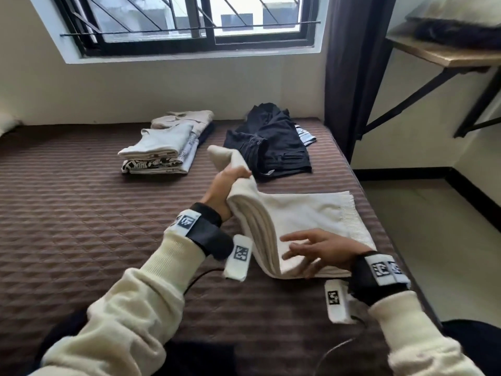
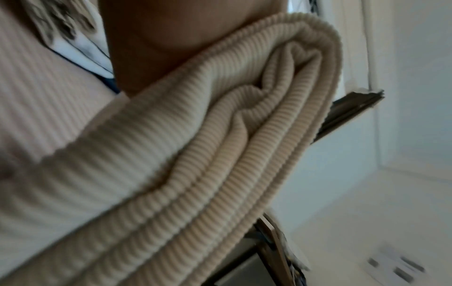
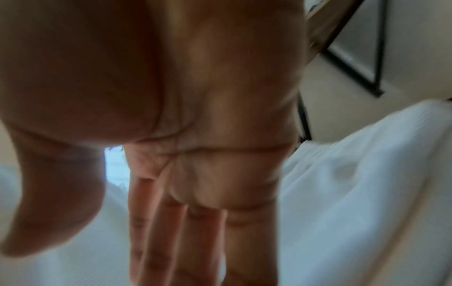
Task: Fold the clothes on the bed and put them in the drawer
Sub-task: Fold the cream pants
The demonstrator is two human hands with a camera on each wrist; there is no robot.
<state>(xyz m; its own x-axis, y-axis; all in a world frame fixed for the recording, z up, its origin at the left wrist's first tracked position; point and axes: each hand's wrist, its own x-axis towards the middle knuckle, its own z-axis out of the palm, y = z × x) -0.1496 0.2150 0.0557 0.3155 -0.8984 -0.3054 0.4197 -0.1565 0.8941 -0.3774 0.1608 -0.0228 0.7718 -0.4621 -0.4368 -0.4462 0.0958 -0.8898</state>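
Observation:
A cream ribbed garment (image 1: pixel 311 213) lies half folded on the brown quilted bed (image 1: pixel 81 226), near its right edge. My left hand (image 1: pixel 230 180) grips the garment's raised left part, lifted off the bed; its stacked ribbed layers (image 2: pixel 220 154) fill the left wrist view. Straight, spread fingers of my right hand (image 1: pixel 306 248) lie on the flat lower part of the garment, palm down (image 3: pixel 195 174). A stack of folded light clothes (image 1: pixel 162 150) sits further back on the left. A dark unfolded garment (image 1: pixel 271 142) lies behind the cream one.
A striped piece of cloth (image 1: pixel 305 134) peeks out beside the dark garment. The bed's right edge drops to the pale floor (image 1: pixel 433 240). A wall shelf (image 1: pixel 447 52) hangs at upper right, by a dark curtain (image 1: pixel 352 77). A window (image 1: pixel 189 20) is on the far wall.

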